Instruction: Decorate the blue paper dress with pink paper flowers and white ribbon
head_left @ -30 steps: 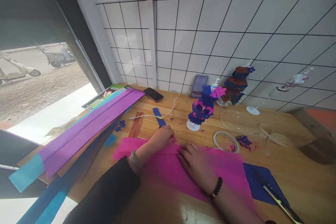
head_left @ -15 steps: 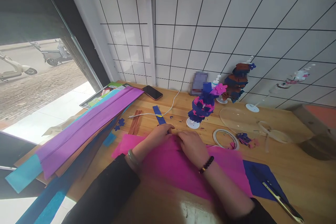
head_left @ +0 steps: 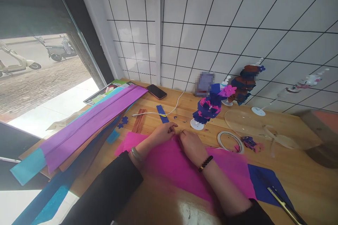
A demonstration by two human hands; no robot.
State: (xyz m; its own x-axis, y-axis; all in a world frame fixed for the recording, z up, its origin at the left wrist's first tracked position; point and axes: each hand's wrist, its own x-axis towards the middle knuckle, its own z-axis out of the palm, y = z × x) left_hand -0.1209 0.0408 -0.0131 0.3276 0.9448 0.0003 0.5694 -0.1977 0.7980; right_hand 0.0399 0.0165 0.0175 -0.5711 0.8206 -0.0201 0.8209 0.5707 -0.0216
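Magenta crepe paper (head_left: 182,168) lies flat on the wooden table (head_left: 290,154), both my left hand (head_left: 164,134) and right hand (head_left: 192,143) pinching its far edge, so I judge folding barely begun.

hands 2 (head_left: 163,134) | phones 1 (head_left: 156,91) | tape rings 1 (head_left: 229,141) | scissors 1 (head_left: 283,204)
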